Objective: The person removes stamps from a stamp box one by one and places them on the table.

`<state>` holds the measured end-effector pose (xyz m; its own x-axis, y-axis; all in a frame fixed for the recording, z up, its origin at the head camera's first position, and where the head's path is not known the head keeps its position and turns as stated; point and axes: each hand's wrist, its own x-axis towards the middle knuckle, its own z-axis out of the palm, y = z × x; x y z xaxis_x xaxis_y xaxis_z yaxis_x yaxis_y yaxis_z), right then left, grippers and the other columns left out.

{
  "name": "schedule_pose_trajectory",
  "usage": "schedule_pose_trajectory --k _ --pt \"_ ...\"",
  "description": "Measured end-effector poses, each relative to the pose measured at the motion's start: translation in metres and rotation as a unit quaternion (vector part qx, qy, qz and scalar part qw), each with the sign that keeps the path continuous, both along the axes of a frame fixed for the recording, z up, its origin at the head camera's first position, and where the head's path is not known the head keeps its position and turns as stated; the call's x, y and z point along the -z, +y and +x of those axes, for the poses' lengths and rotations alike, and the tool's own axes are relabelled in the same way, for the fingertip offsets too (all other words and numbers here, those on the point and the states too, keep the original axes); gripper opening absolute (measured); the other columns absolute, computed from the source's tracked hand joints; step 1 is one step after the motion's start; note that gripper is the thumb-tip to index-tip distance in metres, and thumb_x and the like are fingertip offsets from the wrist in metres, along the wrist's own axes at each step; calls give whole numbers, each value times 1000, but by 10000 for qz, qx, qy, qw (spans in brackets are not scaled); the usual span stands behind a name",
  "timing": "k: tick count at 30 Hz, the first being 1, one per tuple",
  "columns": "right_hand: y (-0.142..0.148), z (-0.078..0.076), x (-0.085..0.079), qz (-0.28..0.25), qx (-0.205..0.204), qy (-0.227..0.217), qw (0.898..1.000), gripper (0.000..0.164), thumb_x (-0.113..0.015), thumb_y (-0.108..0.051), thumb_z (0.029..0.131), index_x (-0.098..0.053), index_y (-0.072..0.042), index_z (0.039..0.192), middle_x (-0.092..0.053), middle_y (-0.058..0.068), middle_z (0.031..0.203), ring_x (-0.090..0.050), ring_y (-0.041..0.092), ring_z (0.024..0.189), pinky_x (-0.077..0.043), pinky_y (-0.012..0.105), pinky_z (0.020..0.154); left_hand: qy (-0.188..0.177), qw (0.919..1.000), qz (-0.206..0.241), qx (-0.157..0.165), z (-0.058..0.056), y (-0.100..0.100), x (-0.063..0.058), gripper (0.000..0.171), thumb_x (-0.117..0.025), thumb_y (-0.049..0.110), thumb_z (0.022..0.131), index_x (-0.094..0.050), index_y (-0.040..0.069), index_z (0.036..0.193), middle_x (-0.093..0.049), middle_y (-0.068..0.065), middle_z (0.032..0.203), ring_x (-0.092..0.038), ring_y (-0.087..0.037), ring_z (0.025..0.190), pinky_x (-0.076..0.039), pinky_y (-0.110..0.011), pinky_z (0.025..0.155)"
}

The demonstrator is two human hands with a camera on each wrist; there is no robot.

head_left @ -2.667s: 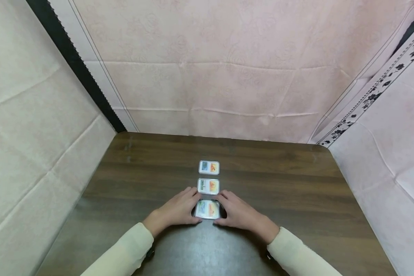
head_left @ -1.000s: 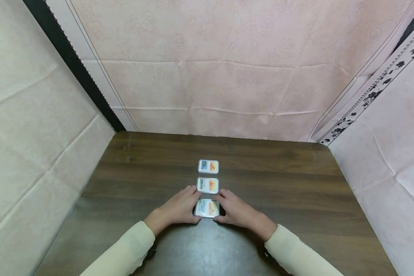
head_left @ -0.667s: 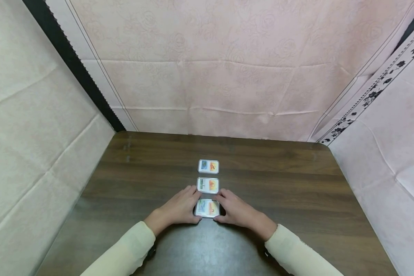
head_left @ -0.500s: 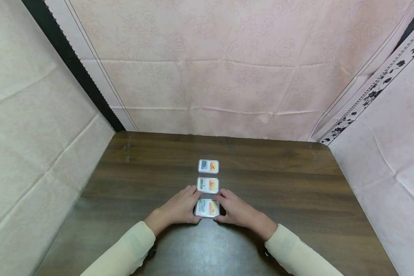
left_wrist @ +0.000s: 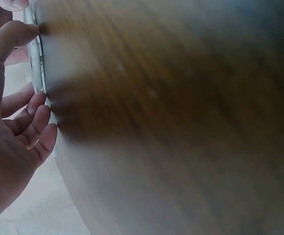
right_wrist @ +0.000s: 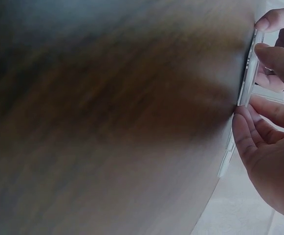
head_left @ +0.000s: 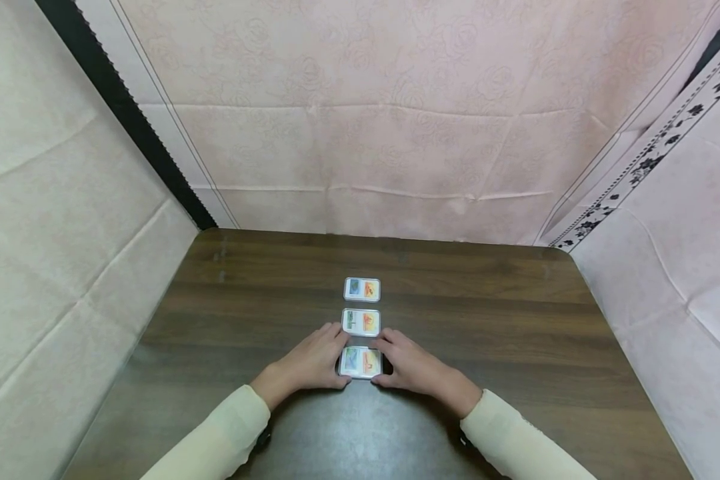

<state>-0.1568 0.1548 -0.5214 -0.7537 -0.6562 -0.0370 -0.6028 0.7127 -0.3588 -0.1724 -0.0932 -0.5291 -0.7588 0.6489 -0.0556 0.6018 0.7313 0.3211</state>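
Observation:
Three flat, clear-edged plastic cases with blue-and-orange printed faces lie in a column on the brown wooden table. My left hand and right hand hold the nearest case by its two ends, each with the thumb at the near edge and fingers at the far edge. Just beyond the fingertips is the middle case; the far case lies behind it. Seen edge-on, the held case shows as a thin clear strip in the left wrist view. In the right wrist view, fingertips rest on the tabletop.
Pale cloth sheets hang around the table: a pink back sheet, a left sheet and a right sheet. The table's back corners are rounded.

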Motion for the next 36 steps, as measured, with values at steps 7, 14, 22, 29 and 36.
schedule_pose_trajectory --k 7,14,22,29,36 --pt "0 -1 0 -31 -65 58 10000 62 -81 -42 88 -63 -7 136 -57 4 127 -53 12 106 -51 28 89 -121 9999 -64 -66 0 0 -1 68 -81 51 79 -60 8 127 -55 -3 117 -48 -14 99 -48 -32 87" --pt "1 0 1 8 -93 128 9999 61 -81 -42 88 -64 -7 136 -57 4 127 -53 12 108 -52 29 90 -170 9998 -20 -74 -1 1 -1 67 -82 49 79 -59 7 126 -55 -3 116 -48 -15 98 -48 -32 85" --pt "0 0 1 -14 -110 196 9997 62 -81 -41 87 -64 -6 135 -58 5 126 -53 14 108 -52 29 90 -194 9998 12 -84 0 2 -1 66 -81 48 79 -60 6 125 -55 -3 116 -48 -15 98 -48 -32 85" --pt "1 0 1 -55 -70 172 9998 61 -82 -39 87 -65 -6 134 -59 6 125 -54 16 110 -52 30 91 -78 9999 54 -54 0 3 0 63 -82 48 77 -60 7 121 -56 -2 112 -48 -14 95 -48 -31 83" --pt "-1 1 0 11 -319 570 9979 58 -82 -38 87 -66 -3 130 -60 10 122 -56 18 107 -53 31 89 49 9999 133 -6 0 2 0 62 -84 46 76 -60 8 119 -56 -2 111 -48 -14 93 -48 -32 82"
